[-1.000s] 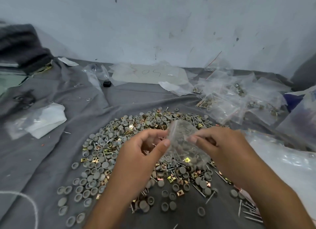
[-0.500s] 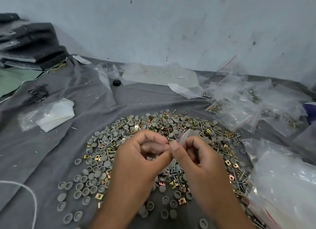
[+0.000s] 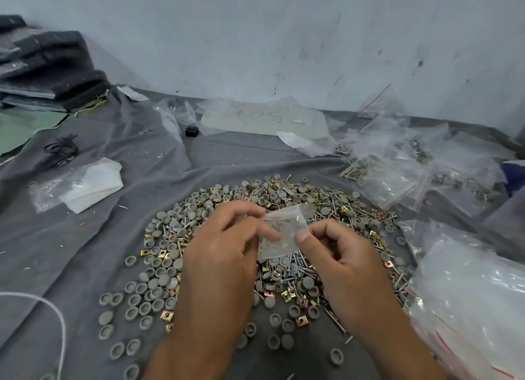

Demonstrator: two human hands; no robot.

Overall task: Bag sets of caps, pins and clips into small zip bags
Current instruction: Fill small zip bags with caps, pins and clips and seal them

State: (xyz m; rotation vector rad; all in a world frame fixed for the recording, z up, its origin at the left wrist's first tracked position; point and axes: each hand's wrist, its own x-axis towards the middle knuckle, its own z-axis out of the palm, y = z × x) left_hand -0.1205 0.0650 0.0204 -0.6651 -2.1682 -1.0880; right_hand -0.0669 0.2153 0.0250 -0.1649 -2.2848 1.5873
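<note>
A small clear zip bag [image 3: 284,232] hangs between my two hands above the heap. My left hand [image 3: 224,254] pinches its top left edge with thumb and fingers. My right hand [image 3: 338,254] pinches its right side with the thumb. I cannot tell what is inside the bag. Beneath them a wide heap of grey round caps [image 3: 167,269], metal pins [image 3: 301,269] and gold square clips [image 3: 289,294] is spread over the grey cloth [image 3: 99,237].
Filled small zip bags [image 3: 397,178] lie in a pile at the back right. A stack of clear bags [image 3: 468,300] sits at the right edge. A bag holding white sheets [image 3: 82,186] lies at the left, a white cord [image 3: 56,323] at the lower left, dark folded material [image 3: 45,67] far left.
The bag, held close between my fingertips half a second ago, now hangs flat and open to view. My hands have drawn slightly apart. The view has shifted a little.
</note>
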